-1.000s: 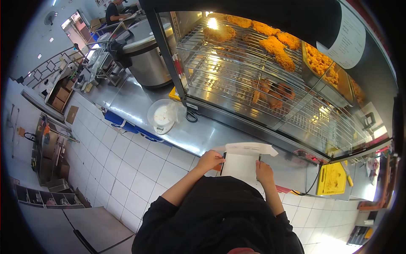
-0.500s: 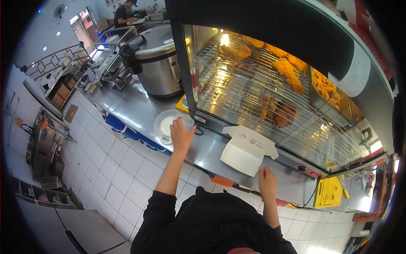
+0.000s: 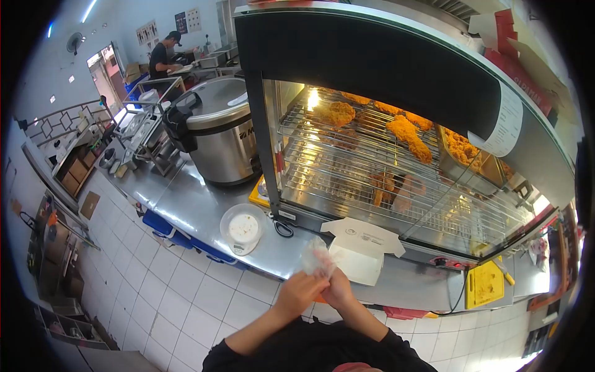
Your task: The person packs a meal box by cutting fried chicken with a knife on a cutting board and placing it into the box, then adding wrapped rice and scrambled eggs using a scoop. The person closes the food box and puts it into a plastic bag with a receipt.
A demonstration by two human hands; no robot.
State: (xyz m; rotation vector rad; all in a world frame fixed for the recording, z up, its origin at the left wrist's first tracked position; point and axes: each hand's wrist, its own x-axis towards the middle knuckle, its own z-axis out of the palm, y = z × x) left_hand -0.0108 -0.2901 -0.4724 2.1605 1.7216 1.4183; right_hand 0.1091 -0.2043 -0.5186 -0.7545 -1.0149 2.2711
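Clear plastic (image 3: 318, 255) sits bunched at the counter's (image 3: 273, 260) near edge, left hand (image 3: 299, 294) and right hand (image 3: 337, 289) both grasping it; I'd keep a light pinch on such thin film, minding the open box (image 3: 356, 265) crowding the right, with scissors (image 3: 289, 235) and bowl (image 3: 242, 227) leftward

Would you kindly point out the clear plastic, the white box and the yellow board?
Clear plastic (image 3: 318, 255): head view, its crumpled upper part.
White box (image 3: 358, 263): head view, its inside bottom.
Yellow board (image 3: 484, 286): head view, middle of its top.
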